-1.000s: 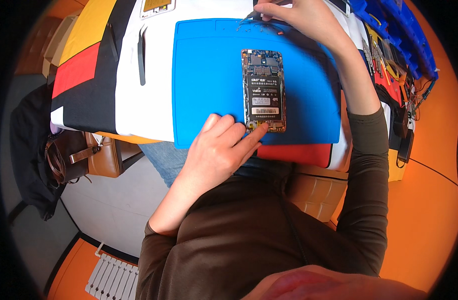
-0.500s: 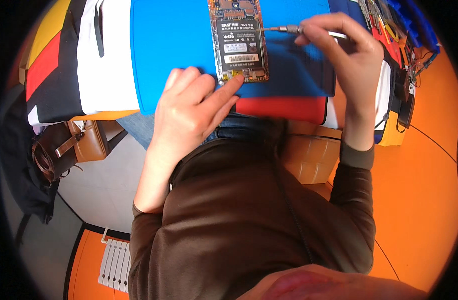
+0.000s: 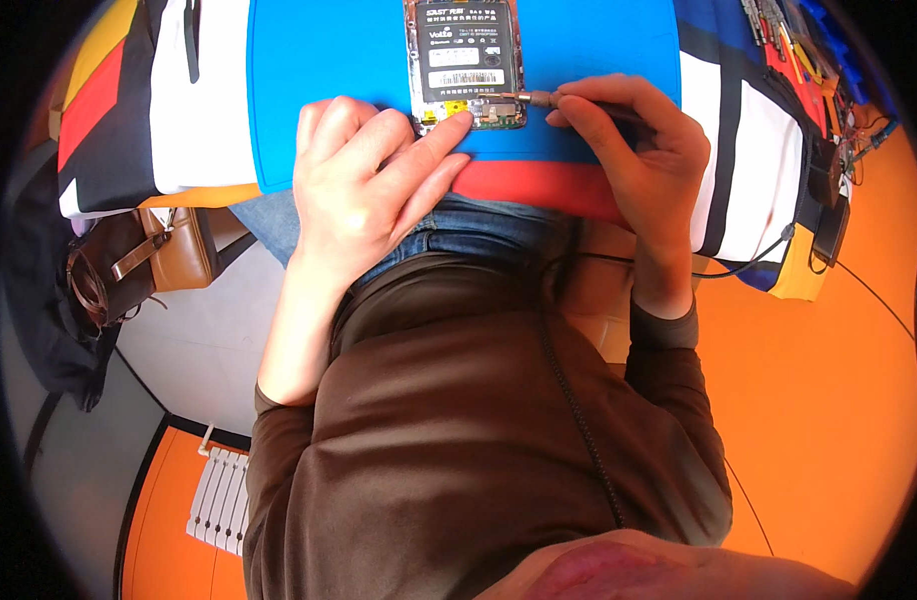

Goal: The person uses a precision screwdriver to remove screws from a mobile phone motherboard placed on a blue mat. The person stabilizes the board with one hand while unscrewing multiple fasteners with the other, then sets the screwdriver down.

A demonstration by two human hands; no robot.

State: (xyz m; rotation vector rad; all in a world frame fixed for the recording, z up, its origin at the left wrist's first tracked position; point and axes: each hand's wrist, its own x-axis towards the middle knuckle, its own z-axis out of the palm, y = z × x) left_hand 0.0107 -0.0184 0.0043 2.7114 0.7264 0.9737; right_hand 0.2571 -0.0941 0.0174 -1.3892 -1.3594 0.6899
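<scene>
An opened phone (image 3: 413,62) lies on a blue mat (image 3: 319,60), its large black battery (image 3: 467,48) exposed. Small circuit parts and yellow tape show along the near end. My left hand (image 3: 354,185) rests beside that end; its index fingertip touches the phone near the yellow tape, and the other fingers are bent around nothing. Pinched in my right hand (image 3: 644,140) is a thin precision screwdriver (image 3: 534,98) with a metal shaft. It points left, its tip over the near edge of the battery. Whether the tip touches anything I cannot tell.
Several slim tools (image 3: 769,30) and a blue tray (image 3: 839,50) stand at the far right. A black cable (image 3: 749,270) hangs by the table's right edge. At left are a brown bag (image 3: 184,250) and a white radiator (image 3: 217,495).
My right hand has brought the screwdriver left and toward me, from the upper battery to its near end. My left index finger stays at the phone's near end. The whole view has shifted slightly.
</scene>
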